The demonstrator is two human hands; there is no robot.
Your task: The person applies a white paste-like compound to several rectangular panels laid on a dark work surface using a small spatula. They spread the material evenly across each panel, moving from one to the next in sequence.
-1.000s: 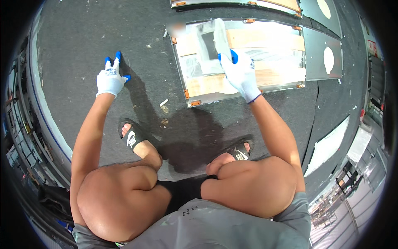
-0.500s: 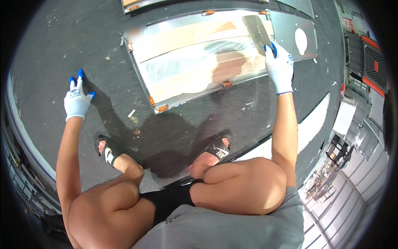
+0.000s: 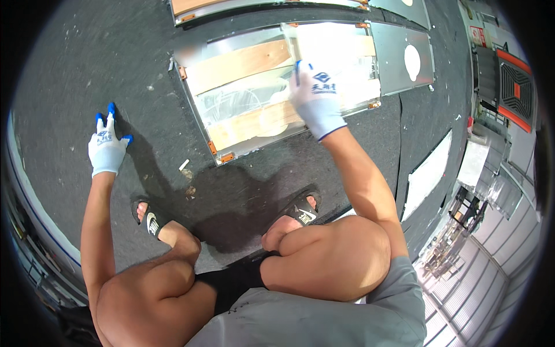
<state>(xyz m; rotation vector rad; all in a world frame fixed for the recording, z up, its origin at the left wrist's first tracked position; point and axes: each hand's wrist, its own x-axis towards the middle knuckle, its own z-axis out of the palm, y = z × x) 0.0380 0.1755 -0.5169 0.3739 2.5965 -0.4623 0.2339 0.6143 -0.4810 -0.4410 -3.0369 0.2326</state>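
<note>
Leftward over the framed panel (image 3: 228, 98), my right hand (image 3: 315, 95) had moved a flat scraper (image 3: 293, 43), likely light and stiff, fingers clenched round its near end, probably the best hold; my left hand (image 3: 107, 144) was empty, spread.

Lies flat on the dark floor (image 3: 63, 75) as a shallow, rectangular metal-framed panel (image 3: 260, 145), set slightly askew, with small orange blocks (image 3: 226, 157) along the edges, pale wooden strips (image 3: 245, 62) running lengthwise and whitish streaks (image 3: 228, 99) smeared between. Reaches over the upper middle as a flat, pale scraper (image 3: 292, 43), motion-blurred, gripped in the right hand (image 3: 315, 92), blade toward the far edge, impossible to tell whether touching.
</note>
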